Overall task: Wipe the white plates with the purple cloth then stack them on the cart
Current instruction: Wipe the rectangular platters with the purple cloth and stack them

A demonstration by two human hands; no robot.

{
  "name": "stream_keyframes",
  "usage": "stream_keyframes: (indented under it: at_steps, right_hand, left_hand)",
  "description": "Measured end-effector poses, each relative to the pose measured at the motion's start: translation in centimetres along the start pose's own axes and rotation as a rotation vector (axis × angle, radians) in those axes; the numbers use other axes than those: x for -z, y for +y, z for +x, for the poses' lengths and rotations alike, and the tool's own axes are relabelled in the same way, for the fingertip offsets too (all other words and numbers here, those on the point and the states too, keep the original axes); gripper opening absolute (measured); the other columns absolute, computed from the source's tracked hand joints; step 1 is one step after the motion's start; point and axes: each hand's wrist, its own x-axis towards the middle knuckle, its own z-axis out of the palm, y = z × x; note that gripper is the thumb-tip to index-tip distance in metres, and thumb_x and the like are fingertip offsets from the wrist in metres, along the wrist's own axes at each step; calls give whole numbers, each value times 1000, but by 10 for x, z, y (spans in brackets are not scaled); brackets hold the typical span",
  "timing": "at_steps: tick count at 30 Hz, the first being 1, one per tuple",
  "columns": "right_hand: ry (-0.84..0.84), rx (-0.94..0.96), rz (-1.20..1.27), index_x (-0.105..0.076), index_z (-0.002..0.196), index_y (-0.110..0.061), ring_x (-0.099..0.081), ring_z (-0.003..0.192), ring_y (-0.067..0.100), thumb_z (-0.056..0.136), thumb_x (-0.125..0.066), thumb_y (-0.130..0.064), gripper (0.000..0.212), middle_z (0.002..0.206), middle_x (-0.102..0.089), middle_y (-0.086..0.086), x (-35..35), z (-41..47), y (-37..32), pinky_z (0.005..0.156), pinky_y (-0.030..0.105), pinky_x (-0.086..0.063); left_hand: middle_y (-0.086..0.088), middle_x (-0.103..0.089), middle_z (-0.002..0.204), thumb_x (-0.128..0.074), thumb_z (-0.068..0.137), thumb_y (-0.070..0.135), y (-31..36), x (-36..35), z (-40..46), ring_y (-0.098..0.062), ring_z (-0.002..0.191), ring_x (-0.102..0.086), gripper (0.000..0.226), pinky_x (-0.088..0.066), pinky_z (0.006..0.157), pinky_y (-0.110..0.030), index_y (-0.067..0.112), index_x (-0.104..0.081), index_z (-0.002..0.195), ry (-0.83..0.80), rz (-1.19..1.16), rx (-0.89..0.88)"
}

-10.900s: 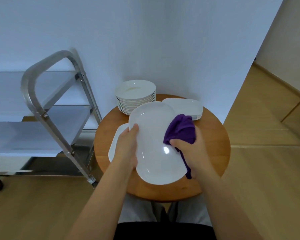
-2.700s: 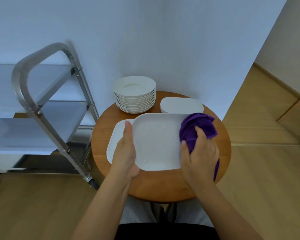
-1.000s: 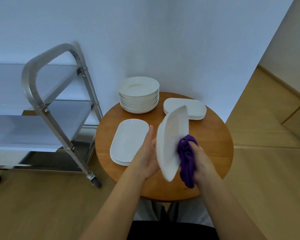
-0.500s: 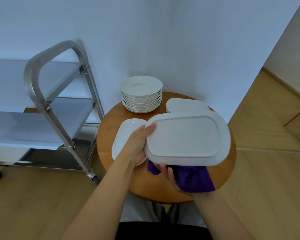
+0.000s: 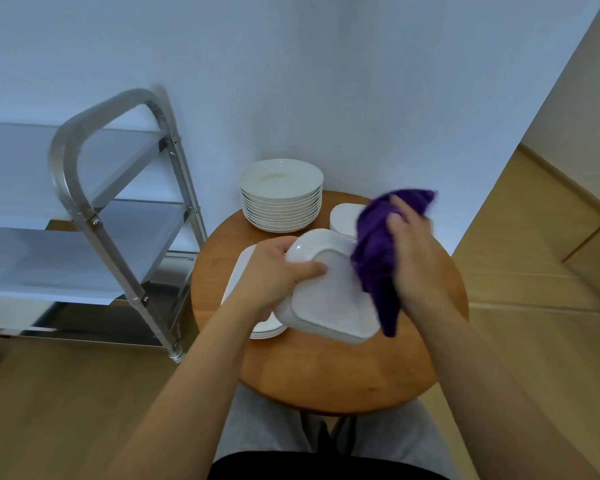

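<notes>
— Above the middle of the round wooden table (image 5: pixel 326 375), what are the hands doing?

— The left hand (image 5: pixel 274 275) grips a white rectangular plate (image 5: pixel 329 299) by its far left corner, thumb curled over the upturned underside, fingers hidden beneath. The plate is held off the tabletop, bottom up and tilted, its raised foot ring showing.

— And the other one?

— The right hand (image 5: pixel 413 261) is closed round the purple cloth (image 5: pixel 378 251), bunched in its fingers and pressed against the plate's right edge. One tail of cloth hangs down past the plate's near right corner.

— What lies around them?

— Under the held plate, toward the table's left edge, a low stack of oblong plates (image 5: pixel 257 323) rests on the wood, mostly covered by the left hand and the plate. At the far edge, next to the wall (image 5: pixel 361 98), stands a tall stack of round plates (image 5: pixel 281 199). Just right of it, another low stack of oblong plates (image 5: pixel 343 220) is partly hidden behind the cloth.

— The cart?

— The metal cart (image 5: pixel 94 216) stands left of the table, near but apart, with a curved handle bar and flat shelves; I see no plates on the shelves in view. The floor (image 5: pixel 49 410) is light wood.

— Any writing?

— None that I can read.
</notes>
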Motion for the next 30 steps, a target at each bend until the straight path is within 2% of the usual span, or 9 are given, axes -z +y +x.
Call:
stream_keyframes:
  at_steps: [2,3,5,7,12,17,22,25,30]
  right_hand:
    - [-369,51,-28,-35,141,-30,-45,112,-16,94,-55,-30,51,125,-45,-28,-11,11,-20,93,5,-35]
    - [-563,66,-28,-35,138,-34,-47,110,-16,89,-64,-28,57,120,-46,-32,-10,14,-25,88,2,-37]
    - [-896,8,21,-37,135,-34,-51,117,0,78,-73,-21,69,124,-54,-22,4,21,-23,94,15,-44]
    - [-1066,-40,65,-35,133,-42,-51,120,5,72,-73,-16,76,129,-52,-22,19,27,-18,92,23,-48]
    - [-926,20,-74,-48,120,-39,-60,105,9,58,-83,-34,71,111,-61,-16,11,27,-15,77,25,-56]
    - [-1036,19,-121,-53,104,-40,-63,92,2,60,-83,-30,55,96,-64,-21,4,32,-27,66,18,-53]
    - [-1148,-81,-95,-55,106,-29,-66,94,9,63,-77,-16,50,95,-68,-14,12,41,-23,66,21,-54]
    - [-1116,-133,-61,-54,110,-25,-67,95,13,62,-76,-14,54,96,-69,-12,23,41,-19,67,22,-54]
    - [-1016,-157,48,-57,109,-21,-67,94,20,54,-82,-20,60,99,-70,-3,45,36,-9,71,26,-54]
  left_hand:
    - [-6,-72,75,-80,60,9,10,-1,-5,-17,68,-66,24,-53,61,-28,10,-72,83,-68,30,-15]
    - [-11,-71,76,-79,59,9,15,3,-8,-17,67,-65,25,-52,62,-31,7,-72,83,-85,57,-17]
    - [-17,-71,82,-78,63,2,22,14,-12,-20,71,-65,25,-53,66,-36,2,-71,87,-136,98,-10]
    - [-17,-71,83,-77,63,-1,25,24,-15,-24,73,-66,25,-55,66,-36,4,-72,87,-195,73,21]
    - [-21,-67,89,-76,65,0,24,15,-15,-29,77,-64,39,-55,69,-38,-9,-64,101,-315,26,72]
    - [-2,-71,76,-64,82,-2,22,0,-19,-14,73,-67,11,-56,68,-25,7,-68,88,-384,137,-2]
    - [-7,-71,82,-75,68,0,23,4,-26,-21,81,-66,21,-55,73,-32,8,-68,86,-352,102,-106]
    - [-18,-69,88,-75,62,4,24,9,-28,-28,80,-66,31,-56,66,-33,1,-68,92,-267,-31,-106]
    - [-9,-71,74,-66,59,2,26,15,-27,-22,67,-67,22,-56,56,-28,14,-76,74,-156,-219,-109]
